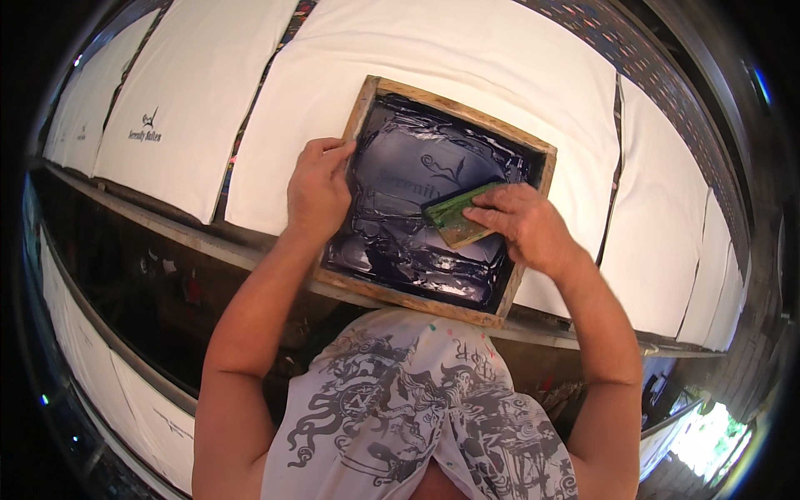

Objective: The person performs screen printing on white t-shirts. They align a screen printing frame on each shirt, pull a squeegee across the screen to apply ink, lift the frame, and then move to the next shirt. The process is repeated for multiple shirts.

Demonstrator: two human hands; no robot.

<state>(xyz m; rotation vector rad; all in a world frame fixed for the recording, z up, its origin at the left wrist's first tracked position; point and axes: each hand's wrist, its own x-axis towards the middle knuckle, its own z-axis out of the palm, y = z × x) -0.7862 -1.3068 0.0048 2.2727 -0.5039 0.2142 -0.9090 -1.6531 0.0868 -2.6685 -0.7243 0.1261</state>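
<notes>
A wooden-framed printing screen (446,302) lies tilted on a white cloth, its mesh smeared with thick dark purple ink (417,258). A logo shape shows through the mesh near the middle. My left hand (321,187) is closed on the frame's left side, fingers over the rim. Inside the frame, my right hand (529,225) grips a small squeegee (462,218) with a green, translucent blade, held slanted against the inky mesh over part of the logo. The squeegee's far end is partly under my fingers.
White cloths (658,242) lie side by side along a long table; one at the left (179,108) bears a dark printed logo. The table's near edge (158,208) runs just in front of me. Another row of white cloths (108,367) stands at the lower left.
</notes>
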